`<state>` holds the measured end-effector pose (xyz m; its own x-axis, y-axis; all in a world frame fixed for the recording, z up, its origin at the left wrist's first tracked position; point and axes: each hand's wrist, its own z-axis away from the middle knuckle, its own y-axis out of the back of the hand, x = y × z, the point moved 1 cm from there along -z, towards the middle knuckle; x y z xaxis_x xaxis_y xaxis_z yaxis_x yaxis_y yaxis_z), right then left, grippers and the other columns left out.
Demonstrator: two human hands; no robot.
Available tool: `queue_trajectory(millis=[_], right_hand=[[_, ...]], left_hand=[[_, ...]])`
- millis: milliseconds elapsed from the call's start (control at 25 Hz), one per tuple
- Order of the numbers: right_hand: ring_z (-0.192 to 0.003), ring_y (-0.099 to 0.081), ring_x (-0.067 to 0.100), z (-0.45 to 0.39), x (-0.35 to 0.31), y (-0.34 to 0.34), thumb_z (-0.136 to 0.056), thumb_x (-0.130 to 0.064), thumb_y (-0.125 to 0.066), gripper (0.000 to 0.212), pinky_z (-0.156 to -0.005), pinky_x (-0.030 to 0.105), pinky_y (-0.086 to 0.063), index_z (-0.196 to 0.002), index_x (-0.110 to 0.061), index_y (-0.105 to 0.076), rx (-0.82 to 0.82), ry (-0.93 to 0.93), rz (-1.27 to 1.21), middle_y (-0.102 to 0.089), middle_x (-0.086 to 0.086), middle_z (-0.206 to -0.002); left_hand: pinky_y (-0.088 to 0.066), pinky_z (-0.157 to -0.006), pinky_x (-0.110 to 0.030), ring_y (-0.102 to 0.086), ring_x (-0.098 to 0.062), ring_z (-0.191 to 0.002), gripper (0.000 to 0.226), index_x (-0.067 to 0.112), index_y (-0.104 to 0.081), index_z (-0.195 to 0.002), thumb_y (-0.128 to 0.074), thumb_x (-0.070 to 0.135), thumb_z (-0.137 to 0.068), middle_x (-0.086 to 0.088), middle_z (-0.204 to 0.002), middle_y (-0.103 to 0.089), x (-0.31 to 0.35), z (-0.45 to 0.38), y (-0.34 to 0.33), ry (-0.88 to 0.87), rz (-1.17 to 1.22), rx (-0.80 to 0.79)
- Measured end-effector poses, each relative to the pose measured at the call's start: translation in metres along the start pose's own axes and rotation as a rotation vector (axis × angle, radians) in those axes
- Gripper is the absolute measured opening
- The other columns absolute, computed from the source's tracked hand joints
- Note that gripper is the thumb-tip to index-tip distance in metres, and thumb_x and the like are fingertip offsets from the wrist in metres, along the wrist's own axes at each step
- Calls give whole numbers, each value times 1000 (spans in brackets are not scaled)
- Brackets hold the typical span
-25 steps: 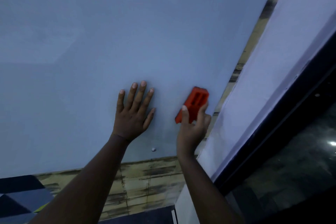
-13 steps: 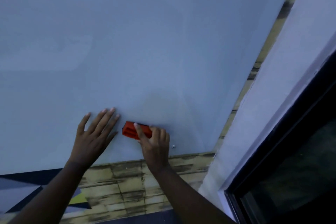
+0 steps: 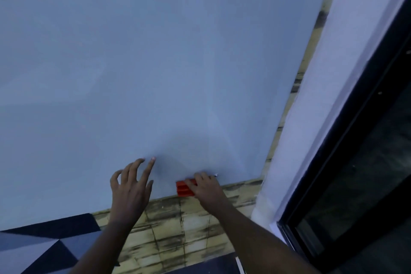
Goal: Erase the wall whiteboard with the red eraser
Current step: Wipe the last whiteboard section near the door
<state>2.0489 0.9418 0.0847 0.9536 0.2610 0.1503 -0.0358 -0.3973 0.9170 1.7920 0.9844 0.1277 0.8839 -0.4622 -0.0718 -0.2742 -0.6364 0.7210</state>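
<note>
**A:** Watching the head feed remotely. Where's the eraser sitting, and how does it look to handle?

**B:** The small red ribbed plastic block eraser (image 3: 185,188) is pressed flat against the big pale blue-white wall whiteboard (image 3: 155,62), right at the whiteboard's bottom edge and near its lower right corner, just beside a small metal mounting screw (image 3: 216,175). The right hand (image 3: 205,187) grips it, fingers curled over the top so only the eraser's left end shows. My guess: light, rigid shell, ridged sides that shouldn't slip. A felt face isn't visible from here.

**A:** And the other hand?

**B:** The left hand (image 3: 130,187) holds nothing, fingers spread and loosely bent, fingertips (image 3: 153,159) at or just off the whiteboard, left of the eraser. I can't tell if they touch.

**A:** Best place to hold it?

**B:** I'd say across the long ribbed sides, palm on the back, so pressure goes evenly into the whiteboard. Below the whiteboard is the yellowish wood-pattern wall strip (image 3: 178,229), so a stroke this low could run off the edge.
</note>
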Motion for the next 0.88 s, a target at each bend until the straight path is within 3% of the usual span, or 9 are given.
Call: queue_trajectory(millis=[80, 200, 360, 560, 640, 760, 880], right_hand=[[-85, -63, 22, 28, 9, 3, -72, -51, -83, 69, -59, 33, -52, -128, -18, -60, -90, -18, -36, -61, 3, -103], [-79, -66, 21, 63, 7, 11, -77, -60, -73, 69, -58, 32, -53, -129, -17, -58, -159, -68, -56, -65, 2, -101], [-73, -68, 19, 93, 0, 16, -71, -65, -72, 71, -56, 30, -53, -125, -20, -65, -279, -262, -87, -67, -1, -96], [-102, -67, 27, 138, 1, 24, -86, -63, -55, 66, -78, 39, -52, -136, -20, -56, -365, -350, -145, -64, 4, -119], [-103, -67, 29, 162, 3, 25, -89, -67, -47, 64, -81, 39, -51, -132, -20, -56, -432, -364, -109, -62, 5, -117], [-102, -67, 28, 189, 9, 32, -90, -64, -53, 58, -82, 37, -50, -126, -19, -56, -502, -343, -93, -63, 5, -114], [-102, -68, 26, 196, 22, 41, -87, -71, -42, 66, -81, 36, -49, -127, -21, -57, -464, -334, -84, -64, 3, -113]], left_hand=[[-38, -100, -60, -60, -38, -123, 56, 15, -53, -154, -55, 28, -100, -16, -137, -61, 5, 7, 3, 42, 23, -43], [-38, -102, -62, -63, -39, -122, 64, 12, -58, -148, -81, 14, -88, -17, -133, -64, 13, 16, 8, 101, 60, -102], [-35, -106, -66, -58, -41, -129, 72, 9, -59, -146, -87, 16, -80, -19, -140, -59, 23, 32, 14, 70, 82, -230], [-37, -103, -71, -61, -43, -128, 74, 6, -67, -134, -94, 11, -65, -23, -136, -62, 29, 63, 21, 103, 82, -412], [-38, -101, -71, -61, -43, -127, 72, 6, -69, -131, -96, 13, -65, -23, -134, -64, 31, 77, 23, 128, 73, -470], [-38, -100, -74, -62, -44, -127, 73, 5, -70, -129, -98, 16, -63, -25, -133, -64, 37, 94, 36, 171, 80, -512], [-42, -95, -77, -63, -46, -124, 75, 4, -71, -127, -101, 16, -59, -26, -131, -65, 44, 104, 54, 194, 49, -536]])
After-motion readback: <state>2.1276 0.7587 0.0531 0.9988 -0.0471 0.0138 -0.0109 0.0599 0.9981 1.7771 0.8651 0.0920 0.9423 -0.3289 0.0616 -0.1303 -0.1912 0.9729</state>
